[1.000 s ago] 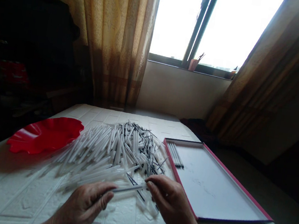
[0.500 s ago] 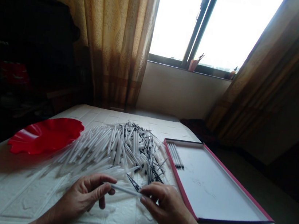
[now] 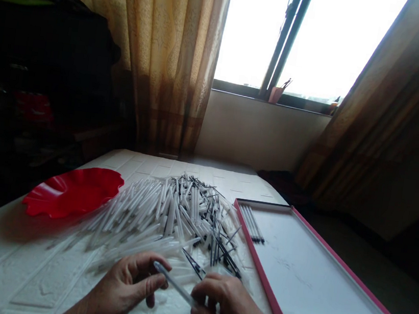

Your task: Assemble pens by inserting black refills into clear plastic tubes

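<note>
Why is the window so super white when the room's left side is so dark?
In the head view, the window glares pure white, the room's left side sinks into shadow, and the left hand and right hand holding a clear tube look dim.

The left hand (image 3: 118, 289) and right hand (image 3: 230, 311) hold a clear plastic tube (image 3: 175, 284) between them near the tabletop's (image 3: 17, 265) front edge, below a heap of white tubes and black refills (image 3: 174, 219). A red scalloped dish (image 3: 71, 193) lies left, a pink-rimmed white tray (image 3: 306, 267) right.
</note>
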The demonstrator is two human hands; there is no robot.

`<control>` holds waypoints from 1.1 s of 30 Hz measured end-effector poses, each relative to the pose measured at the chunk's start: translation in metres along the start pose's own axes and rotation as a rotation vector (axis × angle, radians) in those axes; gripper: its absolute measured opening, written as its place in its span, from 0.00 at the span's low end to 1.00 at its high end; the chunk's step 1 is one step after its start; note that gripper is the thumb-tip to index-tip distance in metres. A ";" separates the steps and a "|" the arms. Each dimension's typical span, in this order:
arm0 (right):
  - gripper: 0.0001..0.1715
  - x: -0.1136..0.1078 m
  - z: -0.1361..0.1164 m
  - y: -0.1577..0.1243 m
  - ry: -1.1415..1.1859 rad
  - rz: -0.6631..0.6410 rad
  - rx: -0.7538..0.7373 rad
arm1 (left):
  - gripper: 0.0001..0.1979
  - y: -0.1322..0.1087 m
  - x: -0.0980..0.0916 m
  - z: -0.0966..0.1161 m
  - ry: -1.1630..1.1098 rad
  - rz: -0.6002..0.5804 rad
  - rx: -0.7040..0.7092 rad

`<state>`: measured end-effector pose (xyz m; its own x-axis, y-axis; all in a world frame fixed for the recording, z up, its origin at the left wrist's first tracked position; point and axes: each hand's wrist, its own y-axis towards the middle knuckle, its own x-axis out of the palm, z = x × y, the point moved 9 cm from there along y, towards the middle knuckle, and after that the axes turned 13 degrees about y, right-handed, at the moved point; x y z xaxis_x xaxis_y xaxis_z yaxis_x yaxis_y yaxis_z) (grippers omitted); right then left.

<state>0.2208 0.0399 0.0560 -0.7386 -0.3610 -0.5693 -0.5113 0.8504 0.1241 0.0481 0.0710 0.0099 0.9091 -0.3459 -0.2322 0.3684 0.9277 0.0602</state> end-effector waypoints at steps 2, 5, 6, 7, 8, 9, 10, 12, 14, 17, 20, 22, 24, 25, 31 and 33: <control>0.09 0.004 -0.001 0.000 0.017 -0.023 -0.004 | 0.27 0.001 0.001 0.001 0.001 -0.005 0.004; 0.08 0.001 -0.006 -0.001 0.036 -0.018 -0.022 | 0.27 0.001 0.001 0.004 0.006 -0.013 0.005; 0.08 -0.004 -0.007 -0.001 0.039 0.009 -0.026 | 0.27 0.001 0.001 0.004 0.010 -0.019 0.004; 0.07 -0.011 -0.008 -0.002 0.047 0.050 -0.023 | 0.26 0.001 0.001 0.005 0.016 -0.026 0.002; 0.07 -0.019 -0.008 -0.002 0.068 0.102 -0.011 | 0.26 0.001 0.001 0.005 0.027 -0.033 0.000; 0.05 -0.027 -0.007 -0.003 0.108 0.157 0.007 | 0.26 0.000 0.002 0.004 0.043 -0.044 -0.004; 0.04 -0.034 -0.005 -0.003 0.166 0.209 0.029 | 0.26 -0.001 0.003 0.003 0.065 -0.054 -0.010; 0.06 -0.042 0.002 -0.003 0.324 0.288 0.062 | 0.27 -0.003 0.005 0.002 0.136 -0.070 -0.019; 0.10 -0.041 0.008 -0.002 0.486 0.325 0.077 | 0.25 -0.006 0.008 0.004 0.246 -0.087 -0.010; 0.13 -0.028 0.015 0.000 0.624 0.326 0.097 | 0.17 -0.011 0.011 0.017 0.465 -0.094 0.101; 0.13 -0.010 0.013 0.004 0.634 0.294 0.086 | 0.09 -0.016 0.014 0.042 0.638 -0.044 0.343; 0.13 -0.001 0.008 0.005 0.678 0.264 0.044 | 0.06 -0.020 0.019 0.053 0.689 -0.048 0.463; 0.16 0.000 0.005 0.005 0.742 0.252 0.001 | 0.06 -0.022 0.022 0.056 0.677 -0.076 0.491; 0.19 -0.005 0.005 0.004 0.744 0.268 -0.015 | 0.06 -0.021 0.020 0.056 0.652 -0.073 0.480; 0.12 -0.063 0.010 -0.009 0.169 0.459 -0.009 | 0.09 -0.018 0.001 0.044 0.322 0.031 0.271; 0.13 -0.063 0.010 -0.008 -0.009 0.369 0.030 | 0.12 -0.017 0.000 0.036 0.240 0.041 0.209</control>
<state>0.2756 0.0599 0.0833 -0.8673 -0.0244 -0.4972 -0.1977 0.9336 0.2989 0.0486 0.0503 0.0444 0.8614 -0.2429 -0.4462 0.3870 0.8827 0.2667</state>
